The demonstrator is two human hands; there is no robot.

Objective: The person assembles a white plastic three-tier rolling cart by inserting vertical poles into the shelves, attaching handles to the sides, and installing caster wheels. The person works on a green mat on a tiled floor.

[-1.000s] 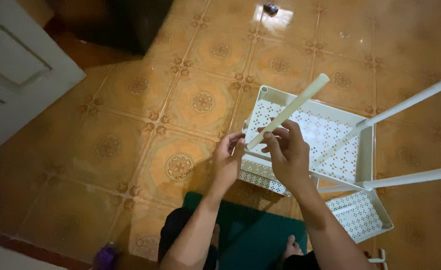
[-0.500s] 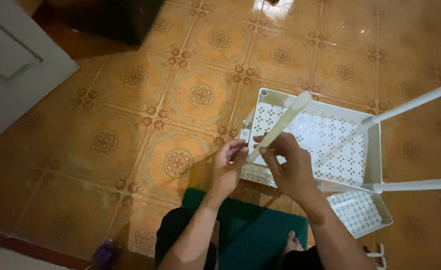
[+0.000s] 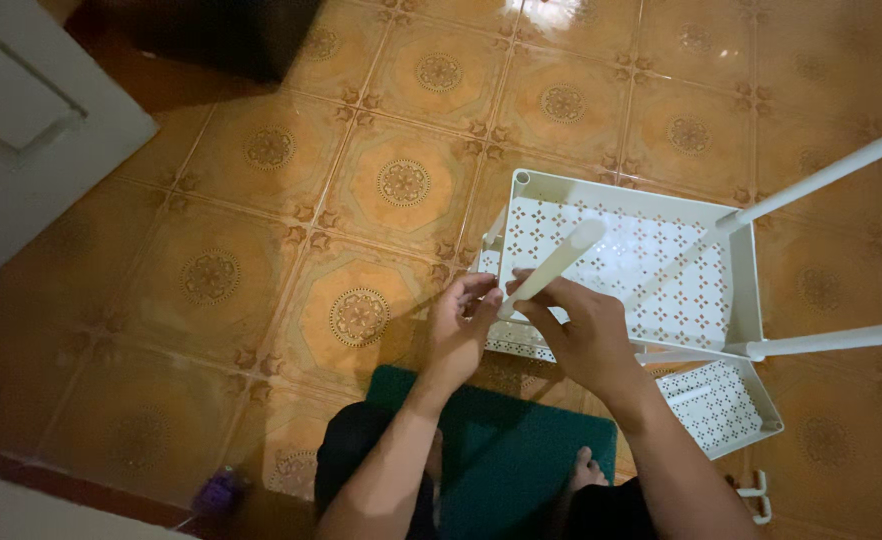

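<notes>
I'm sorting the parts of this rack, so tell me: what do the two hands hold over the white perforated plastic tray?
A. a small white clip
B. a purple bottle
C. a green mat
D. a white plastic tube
D: the left hand and right hand both grip the lower end of a white plastic tube that slants up over the white perforated plastic tray.

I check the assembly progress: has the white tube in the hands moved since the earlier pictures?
Yes. The white tube now ends lower, over the perforated shelf tray; a second ago its tip reached past the tray's far rim.
</notes>
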